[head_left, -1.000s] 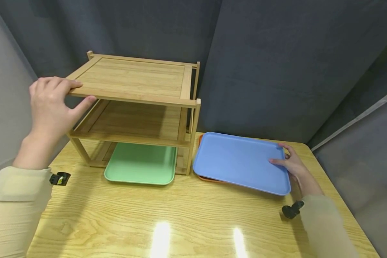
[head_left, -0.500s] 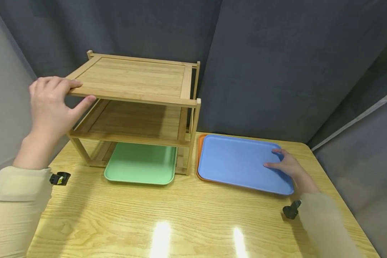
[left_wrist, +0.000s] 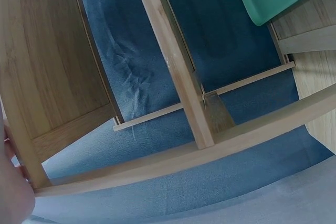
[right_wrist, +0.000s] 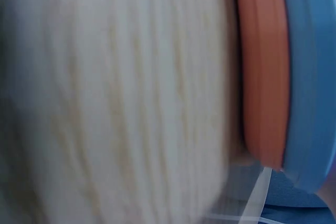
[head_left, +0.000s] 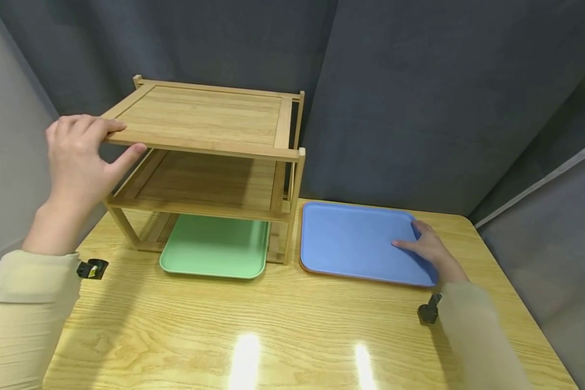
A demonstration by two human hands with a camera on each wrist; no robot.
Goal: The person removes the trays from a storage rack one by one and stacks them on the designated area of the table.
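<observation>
Head view, left hand: the left hand (head_left: 80, 157) grips the front left corner of the wooden shelf (head_left: 205, 122), fingers curled over the top board and thumb pressed up from below.
Head view, right hand: the right hand (head_left: 431, 249) lies on the right end of the blue tray (head_left: 356, 241), fingers fairly straight on its inner face; the thumb side is hidden behind the hand, so a pinch on the rim cannot be ruled out.
Blue tray: a smooth, matte rectangle with rounded corners and a low raised rim, lying flat on the table (head_left: 292, 330) just right of the shelf.
Orange tray: an orange tray (head_left: 322, 272) sits under the blue one, almost fully covered; only a thin sliver shows along the front edge.
Right wrist view: badly blurred; the orange tray (right_wrist: 262, 77) and blue tray (right_wrist: 310, 77) show as stacked rims against pale wood grain, and the hand itself cannot be made out.
Left wrist view: the shelf (left_wrist: 184, 77) is seen from below, its slats and boards cut off by the frame; only a blurred patch of the left hand (left_wrist: 13, 192) shows at the lower left corner.
Shelf: pale bamboo with visible grain, two flat boards on slim square posts.
Green tray: a mint green tray (head_left: 214, 246) lies under the lowest board, its back end shaded by the shelf.
Table: light wood with bold grain and two glossy light spots.
Backdrop: dark grey cloth (head_left: 395, 97) hangs behind.
</observation>
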